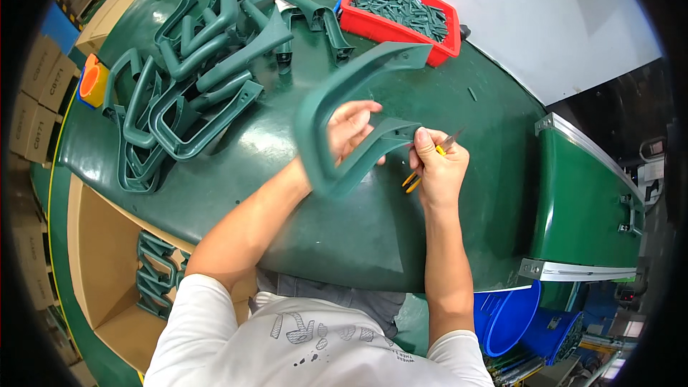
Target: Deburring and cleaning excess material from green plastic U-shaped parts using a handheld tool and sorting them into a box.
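A green plastic loop-shaped piece point(317, 129), channelled and like a chair armrest, hangs above the table in front of me, slightly blurred. My left hand point(350, 129) is behind its lower bar, fingers loosely curled around it, with one fingertip showing below. Part of that palm is hidden by the piece. At the bar's right end, my right hand point(441, 165) pinches the tip between thumb and fingers. The same hand also keeps a small yellow-handled cutting tool point(411, 182), its metal point sticking out beyond the knuckles; its exact kind is unclear.
Similar green pieces point(208, 50) lie heaped at the far left of the green table point(322, 236). A red bin point(451, 43) holds many small green strips. An open carton point(100, 258) with more pieces stands lower left. Blue bins point(509, 315) and a green panel point(584, 201) are right.
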A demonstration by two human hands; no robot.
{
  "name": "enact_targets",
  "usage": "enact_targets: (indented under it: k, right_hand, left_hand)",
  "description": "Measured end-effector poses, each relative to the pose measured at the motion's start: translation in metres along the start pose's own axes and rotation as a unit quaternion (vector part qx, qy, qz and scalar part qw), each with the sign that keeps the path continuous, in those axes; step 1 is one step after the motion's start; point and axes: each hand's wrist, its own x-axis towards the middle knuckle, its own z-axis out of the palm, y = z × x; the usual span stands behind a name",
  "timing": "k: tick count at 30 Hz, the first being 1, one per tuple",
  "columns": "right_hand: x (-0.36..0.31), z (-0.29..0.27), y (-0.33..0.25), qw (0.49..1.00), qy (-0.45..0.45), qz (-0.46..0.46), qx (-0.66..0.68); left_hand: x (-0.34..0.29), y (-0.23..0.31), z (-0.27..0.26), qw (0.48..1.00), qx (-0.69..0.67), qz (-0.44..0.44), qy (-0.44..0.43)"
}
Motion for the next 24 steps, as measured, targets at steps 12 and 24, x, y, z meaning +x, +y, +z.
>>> enact_targets:
  k: [12, 24]
  right_hand:
    - [-0.009, -0.011, -0.010, 0.987, -0.106, 0.092, -0.078]
    - [-0.011, -0.024, 0.008, 0.840, -0.057, -0.276, -0.463]
  left_hand:
    - [0.004, -0.007, -0.003, 0.919, 0.298, 0.254, 0.048]
    - [0.002, -0.003, -0.005, 0.914, 0.328, 0.238, 0.031]
